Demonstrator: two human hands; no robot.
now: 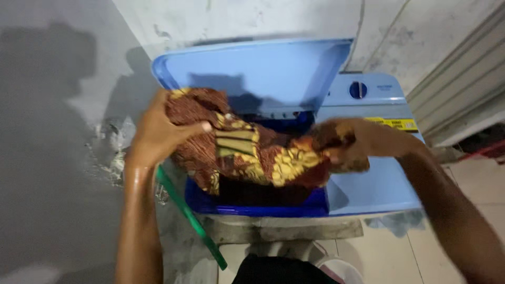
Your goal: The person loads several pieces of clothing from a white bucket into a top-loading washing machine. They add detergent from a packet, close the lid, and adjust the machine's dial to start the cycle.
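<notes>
Both forearms reach forward from the camera: the left hand and right hand each have fingers clamped on an end of a brown-and-yellow patterned cloth, stretched crosswise between them above the open tub of a blue washing machine.

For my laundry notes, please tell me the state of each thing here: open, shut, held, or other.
Washing machine lid: raised open.
Patterned cloth: bunched, held above the open tub.
Left hand: gripping the cloth.
Right hand: gripping the cloth, blurred.
Control knob: setting unreadable.
</notes>
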